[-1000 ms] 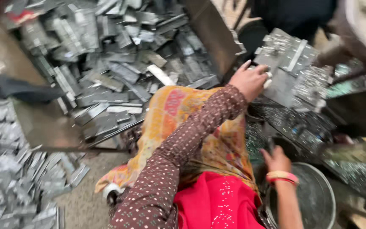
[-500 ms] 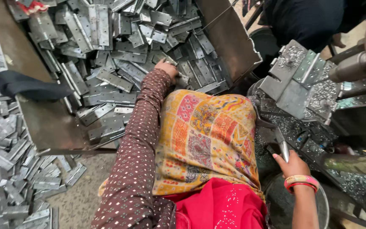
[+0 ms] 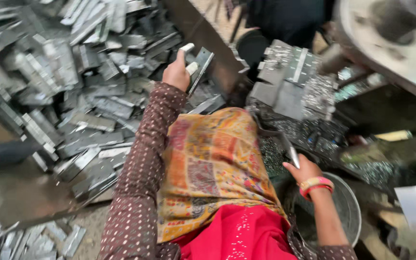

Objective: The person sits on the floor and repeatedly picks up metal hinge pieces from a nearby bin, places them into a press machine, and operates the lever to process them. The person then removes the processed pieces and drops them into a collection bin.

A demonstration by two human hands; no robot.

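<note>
Where the left hand (image 3: 176, 72) pinches it above the tray of scrap pieces (image 3: 73, 96), the flat grey metal plate (image 3: 200, 68) stands on edge, tilted, dull and rectangular; lower right, the right hand (image 3: 304, 169) closes on a thin metal rod (image 3: 291, 153) beside a round steel basin (image 3: 347, 212)

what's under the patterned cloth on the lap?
The patterned cloth covers the lap; red fabric shows below its edge. Anything else beneath is hidden. Left hand holds a metal plate above the pile.
</note>
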